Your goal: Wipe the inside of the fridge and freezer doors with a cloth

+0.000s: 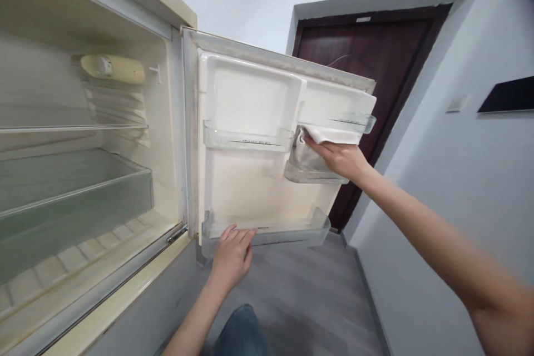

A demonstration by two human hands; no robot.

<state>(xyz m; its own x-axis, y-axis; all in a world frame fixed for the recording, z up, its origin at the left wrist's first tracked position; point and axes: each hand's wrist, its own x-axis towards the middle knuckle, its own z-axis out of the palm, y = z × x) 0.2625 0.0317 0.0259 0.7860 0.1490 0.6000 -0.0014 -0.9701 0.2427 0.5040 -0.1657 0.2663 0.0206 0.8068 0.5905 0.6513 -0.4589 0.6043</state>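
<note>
Cloth [334, 134] clamped in my right hand [341, 159], at the door [242, 189]; my left hand [232, 253], loosely open, touches the bottom bin [290, 238].

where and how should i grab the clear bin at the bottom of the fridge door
Probably by the front rim of the bottom bin, coming from the room side: that long, thin edge stands out from the door's inner panel. The left hand is at this rim.

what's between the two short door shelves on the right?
White cloth, with the right hand on it; shows in the head view.
</note>
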